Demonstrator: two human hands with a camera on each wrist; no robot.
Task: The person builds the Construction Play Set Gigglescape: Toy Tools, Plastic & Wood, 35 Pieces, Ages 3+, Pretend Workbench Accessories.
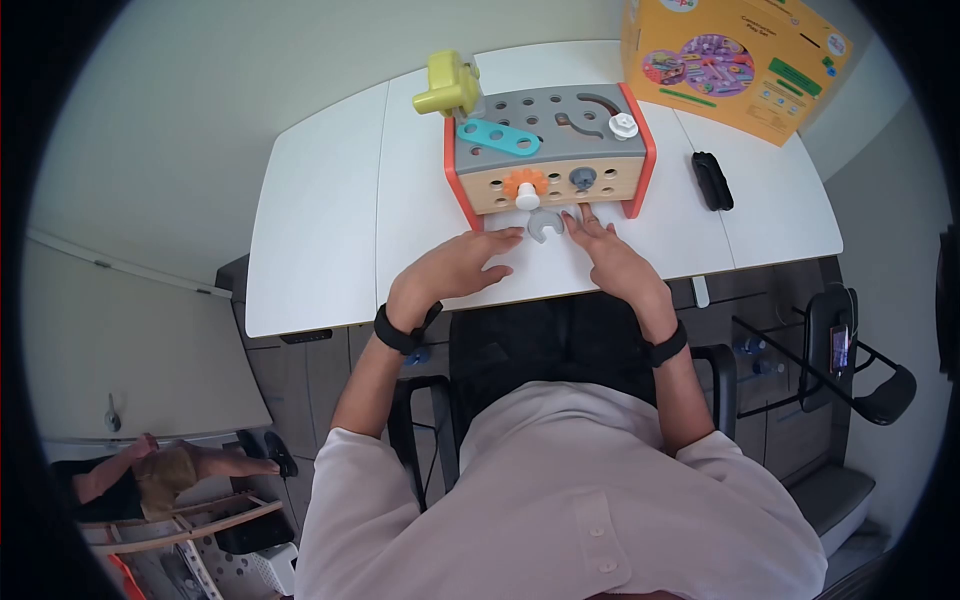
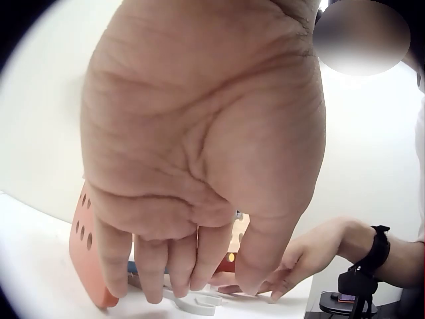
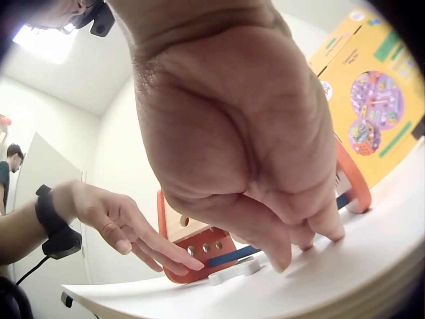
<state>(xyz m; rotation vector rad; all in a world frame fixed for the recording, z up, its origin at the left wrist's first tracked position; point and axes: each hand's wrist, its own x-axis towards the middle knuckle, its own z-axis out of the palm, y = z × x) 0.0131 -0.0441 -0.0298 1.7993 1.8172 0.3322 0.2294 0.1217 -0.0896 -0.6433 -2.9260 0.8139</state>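
A grey toy wrench (image 1: 546,215) lies on the white table just in front of a toy workbench (image 1: 555,148), and only its open-ended head shows from above. To the left of it is my left hand (image 1: 455,266), palm down with fingers extended and holding nothing. My right hand (image 1: 618,264) is on the other side, its fingertips on the tabletop close to the wrench. On the bench's front face are an orange gear with a white peg (image 1: 527,194) and a grey-blue knob (image 1: 583,179). The right wrist view shows the wrench (image 3: 236,271) low between both hands.
On the bench top are a turquoise perforated strip (image 1: 498,137), a yellow-green toy piece (image 1: 449,86) and a white bolt (image 1: 623,126). A yellow box (image 1: 740,65) stands at the back right, with a black case (image 1: 712,181) nearer. Another person (image 1: 165,475) is at lower left.
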